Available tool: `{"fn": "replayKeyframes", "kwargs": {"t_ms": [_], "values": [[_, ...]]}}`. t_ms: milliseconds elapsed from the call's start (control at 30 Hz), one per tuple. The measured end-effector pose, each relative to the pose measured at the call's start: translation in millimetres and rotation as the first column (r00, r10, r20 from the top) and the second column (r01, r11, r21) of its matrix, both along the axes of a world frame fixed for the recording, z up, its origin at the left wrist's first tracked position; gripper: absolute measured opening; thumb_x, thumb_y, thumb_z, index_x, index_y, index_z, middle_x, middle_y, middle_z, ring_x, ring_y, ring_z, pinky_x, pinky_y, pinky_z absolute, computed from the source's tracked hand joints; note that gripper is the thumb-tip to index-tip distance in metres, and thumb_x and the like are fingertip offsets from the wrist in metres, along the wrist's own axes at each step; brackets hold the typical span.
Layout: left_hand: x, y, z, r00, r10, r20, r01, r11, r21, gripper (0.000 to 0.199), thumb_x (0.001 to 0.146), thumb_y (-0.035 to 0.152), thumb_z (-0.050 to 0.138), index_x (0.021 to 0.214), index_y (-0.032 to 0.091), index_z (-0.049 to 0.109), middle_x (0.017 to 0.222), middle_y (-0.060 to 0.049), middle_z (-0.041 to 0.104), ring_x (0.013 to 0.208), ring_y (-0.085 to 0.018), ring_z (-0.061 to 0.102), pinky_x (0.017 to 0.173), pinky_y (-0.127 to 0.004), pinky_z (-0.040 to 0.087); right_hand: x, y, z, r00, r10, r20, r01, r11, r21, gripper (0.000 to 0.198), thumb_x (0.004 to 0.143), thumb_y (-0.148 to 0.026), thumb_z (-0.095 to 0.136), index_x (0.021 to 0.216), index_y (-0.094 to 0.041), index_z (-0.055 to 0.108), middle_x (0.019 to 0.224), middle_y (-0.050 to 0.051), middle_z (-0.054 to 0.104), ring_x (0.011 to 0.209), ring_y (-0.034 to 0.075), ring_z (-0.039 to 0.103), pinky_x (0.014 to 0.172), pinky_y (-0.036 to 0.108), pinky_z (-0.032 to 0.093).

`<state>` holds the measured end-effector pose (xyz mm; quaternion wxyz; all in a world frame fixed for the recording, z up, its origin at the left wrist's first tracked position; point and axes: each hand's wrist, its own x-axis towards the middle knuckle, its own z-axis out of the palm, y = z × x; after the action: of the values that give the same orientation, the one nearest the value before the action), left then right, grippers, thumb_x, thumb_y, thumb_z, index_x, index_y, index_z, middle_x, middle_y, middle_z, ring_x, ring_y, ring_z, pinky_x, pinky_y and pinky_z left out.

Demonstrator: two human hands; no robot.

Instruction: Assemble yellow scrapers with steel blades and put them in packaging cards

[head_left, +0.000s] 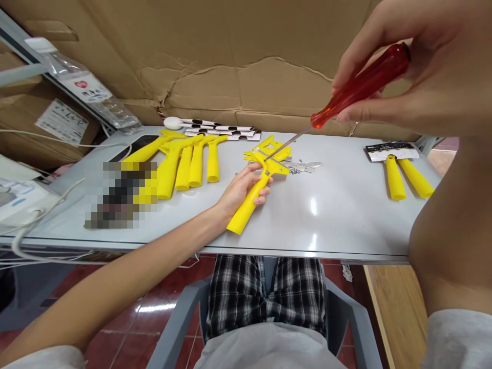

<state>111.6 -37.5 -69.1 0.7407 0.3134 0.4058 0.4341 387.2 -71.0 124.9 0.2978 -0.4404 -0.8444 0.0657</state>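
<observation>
My left hand (pixel 245 188) is wrapped round a yellow plastic scraper handle (pixel 246 210), its wide head pointing away from me. In my right hand (pixel 423 82), raised at the upper right, is a screwdriver (pixel 361 87) with a clear red grip. Its thin shaft slants down to the left, and the tip meets the head of the yellow handle; whether it sits in a screw is too small to tell. Just behind lie yellow plastic pieces (pixel 269 142), flat metal blades (pixel 307 165) and a small heap of screws (pixel 295 171).
Several yellow handles (pixel 195 166) stand in a row to the left. Two packaged handles (pixel 395 179) with a black-and-white card lie at right. Folded printed cards (pixel 223 128) rest at the back by the cardboard wall (pixel 246 61). A plastic bottle (pixel 88 89) leans at far left, near white cables.
</observation>
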Motion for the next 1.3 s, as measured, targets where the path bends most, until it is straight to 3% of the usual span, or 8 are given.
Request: {"fn": "replayKeyframes", "kwargs": {"t_ms": [100, 233, 300, 633, 833, 933, 1167, 1300], "values": [[-0.5, 0.3, -2.2, 1.0, -0.005, 0.005, 0.005, 1.0, 0.014, 0.047, 0.084, 0.014, 0.066, 0.125, 0.026, 0.049, 0.091, -0.004, 0.07, 0.054, -0.011, 0.057, 0.042, -0.016, 0.035, -3.8, 0.3, 0.2, 0.983, -0.041, 0.178, 0.019, 0.992, 0.123, 0.031, 0.09, -0.035, 0.087, 0.117, -0.023, 0.077, 0.1, -0.011, 0.075, 0.092, -0.002, 0.073, 0.072, -0.003, 0.051], [-1.0, 0.2, -3.3, 1.0, -0.003, -0.006, 0.003, 1.0, 0.014, 0.045, 0.085, 0.014, 0.065, 0.125, 0.027, 0.048, 0.09, -0.004, 0.071, 0.053, -0.012, 0.058, 0.042, -0.015, 0.035, -11.2, -1.7, 3.3, 0.982, -0.073, 0.176, 0.048, 0.989, 0.143, 0.025, 0.095, -0.037, 0.079, 0.113, -0.02, 0.073, 0.087, -0.015, 0.067, 0.08, -0.013, 0.059, 0.062, -0.009, 0.031], [-1.0, 0.0, -3.1, 1.0, -0.006, -0.012, 0.006, 1.0, 0.022, 0.045, 0.085, 0.014, 0.065, 0.125, 0.027, 0.048, 0.09, -0.004, 0.071, 0.053, -0.012, 0.058, 0.042, -0.016, 0.035, -14.6, -2.8, 3.3, 0.981, -0.071, 0.183, 0.043, 0.987, 0.152, 0.026, 0.096, -0.036, 0.079, 0.115, -0.02, 0.071, 0.086, -0.015, 0.065, 0.08, -0.014, 0.056, 0.063, -0.009, 0.029], [1.2, -1.5, 0.2, 0.999, 0.014, -0.044, -0.013, 1.0, 0.001, 0.044, 0.086, 0.013, 0.062, 0.125, 0.026, 0.048, 0.089, -0.005, 0.071, 0.052, -0.011, 0.057, 0.042, -0.015, 0.034, -16.6, 3.0, 2.0, 0.956, -0.194, 0.22, 0.161, 0.974, 0.161, 0.023, 0.092, -0.035, 0.084, 0.103, -0.018, 0.072, 0.084, -0.01, 0.066, 0.075, -0.005, 0.058, 0.055, 0.008, 0.032], [-0.2, -0.4, -0.3, 1.0, 0.006, -0.027, -0.006, 1.0, 0.001, 0.045, 0.087, 0.012, 0.061, 0.127, 0.027, 0.047, 0.09, -0.004, 0.071, 0.053, -0.011, 0.057, 0.043, -0.015, 0.035, -10.7, 4.5, -0.2, 0.948, -0.215, 0.234, 0.172, 0.967, 0.19, 0.039, 0.092, -0.042, 0.084, 0.124, -0.023, 0.073, 0.094, -0.008, 0.065, 0.079, -0.005, 0.059, 0.059, 0.006, 0.034], [0.0, 0.3, 1.2, 1.0, 0.017, -0.003, -0.017, 1.0, 0.002, 0.047, 0.086, 0.011, 0.061, 0.128, 0.027, 0.048, 0.09, -0.005, 0.07, 0.053, -0.01, 0.056, 0.043, -0.015, 0.034, -12.9, 3.1, -0.1, 0.953, -0.235, 0.19, 0.205, 0.965, 0.162, 0.041, 0.094, -0.036, 0.082, 0.13, -0.02, 0.07, 0.101, -0.007, 0.066, 0.083, -0.006, 0.06, 0.064, 0.004, 0.036], [-0.3, -1.4, 6.2, 0.999, 0.021, 0.034, -0.022, 0.999, 0.023, 0.048, 0.086, 0.013, 0.065, 0.13, 0.026, 0.05, 0.094, -0.004, 0.07, 0.055, -0.009, 0.056, 0.044, -0.015, 0.037, -9.6, 2.4, -3.8, 0.969, -0.245, 0.04, 0.238, 0.963, 0.13, 0.034, 0.087, -0.025, 0.086, 0.118, -0.016, 0.074, 0.091, -0.006, 0.069, 0.079, -0.001, 0.063, 0.068, 0.011, 0.045], [-1.5, -2.9, 9.8, 0.999, 0.016, 0.042, -0.017, 1.0, 0.023, 0.05, 0.085, 0.013, 0.067, 0.131, 0.026, 0.051, 0.095, -0.002, 0.071, 0.057, -0.009, 0.057, 0.044, -0.015, 0.039, 13.1, 10.0, -25.6, 0.954, -0.292, -0.065, 0.299, 0.939, 0.169, 0.028, 0.085, -0.028, 0.085, 0.11, -0.017, 0.077, 0.094, -0.001, 0.073, 0.083, 0.004, 0.067, 0.073, 0.019, 0.047]]}}
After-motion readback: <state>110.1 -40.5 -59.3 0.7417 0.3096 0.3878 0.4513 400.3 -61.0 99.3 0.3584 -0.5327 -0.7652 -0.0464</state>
